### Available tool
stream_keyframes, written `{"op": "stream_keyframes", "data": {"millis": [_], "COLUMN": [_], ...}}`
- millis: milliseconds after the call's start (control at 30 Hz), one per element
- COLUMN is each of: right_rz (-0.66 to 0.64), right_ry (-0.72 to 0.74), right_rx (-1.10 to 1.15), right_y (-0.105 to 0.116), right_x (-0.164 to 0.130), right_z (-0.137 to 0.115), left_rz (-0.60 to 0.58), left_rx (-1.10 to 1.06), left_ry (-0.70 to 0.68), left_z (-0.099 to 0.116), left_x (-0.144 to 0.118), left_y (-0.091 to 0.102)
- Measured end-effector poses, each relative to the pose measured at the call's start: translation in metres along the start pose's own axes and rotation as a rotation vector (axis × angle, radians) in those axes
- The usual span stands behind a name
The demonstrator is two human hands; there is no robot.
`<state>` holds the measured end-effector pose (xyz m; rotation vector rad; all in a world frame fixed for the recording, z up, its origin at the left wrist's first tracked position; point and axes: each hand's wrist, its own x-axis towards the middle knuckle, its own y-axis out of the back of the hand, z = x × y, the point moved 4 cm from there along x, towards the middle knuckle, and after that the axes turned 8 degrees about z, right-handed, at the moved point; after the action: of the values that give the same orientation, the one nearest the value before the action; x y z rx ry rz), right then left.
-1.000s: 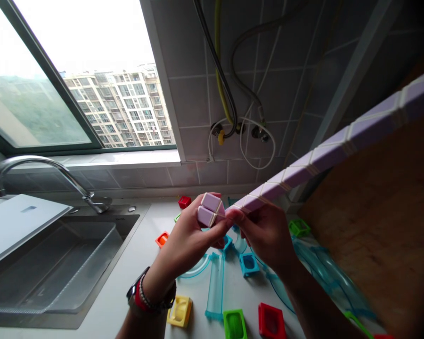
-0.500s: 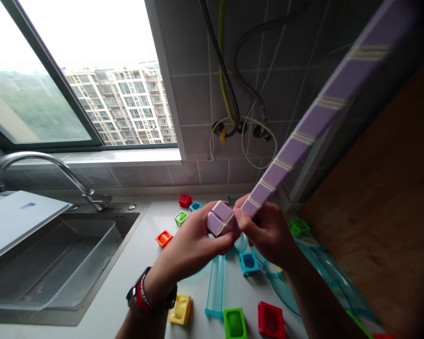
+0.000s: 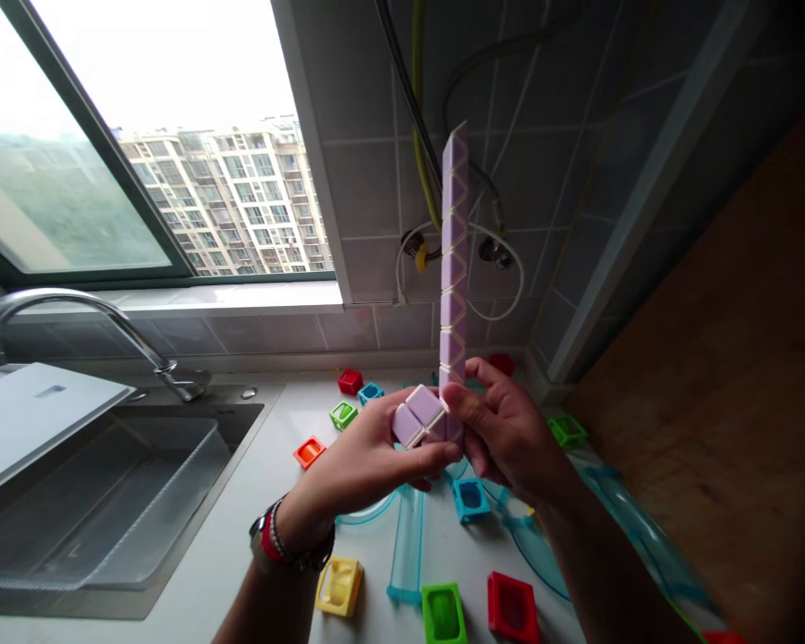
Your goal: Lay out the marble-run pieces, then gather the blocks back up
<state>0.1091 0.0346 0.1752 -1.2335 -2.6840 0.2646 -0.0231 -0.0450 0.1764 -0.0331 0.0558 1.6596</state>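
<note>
head view, close, facing down-forward

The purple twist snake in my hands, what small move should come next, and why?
Probably twist the next segment above the fold. The left hand pinches the folded end, the right hand grips just beside it, and the rest of the purple snake stands straight up.

No text, label, brand, number or sign can be read on anything here.
</note>
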Motion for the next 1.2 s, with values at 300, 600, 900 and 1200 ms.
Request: {"op": "stream_keyframes", "data": {"millis": [300, 600, 900, 1200], "right_rz": [0.017, 0.1, 0.176, 0.122], "right_ry": [0.042, 0.143, 0.211, 0.203], "right_rx": [0.025, 0.046, 0.054, 0.106], "right_y": [0.012, 0.012, 0.014, 0.013], "right_x": [0.006, 0.005, 0.009, 0.01], "right_z": [-0.008, -0.01, -0.008, -0.004], "left_rz": [0.052, 0.154, 0.267, 0.249], "left_rx": [-0.098, -0.19, -0.151, -0.244], "left_ry": [0.003, -0.061, -0.13, -0.127], "left_z": [0.005, 0.009, 0.015, 0.012], "left_x": [0.006, 0.005, 0.001, 0.004], "left_y": [-0.005, -0.001, -0.001, -0.003]}}
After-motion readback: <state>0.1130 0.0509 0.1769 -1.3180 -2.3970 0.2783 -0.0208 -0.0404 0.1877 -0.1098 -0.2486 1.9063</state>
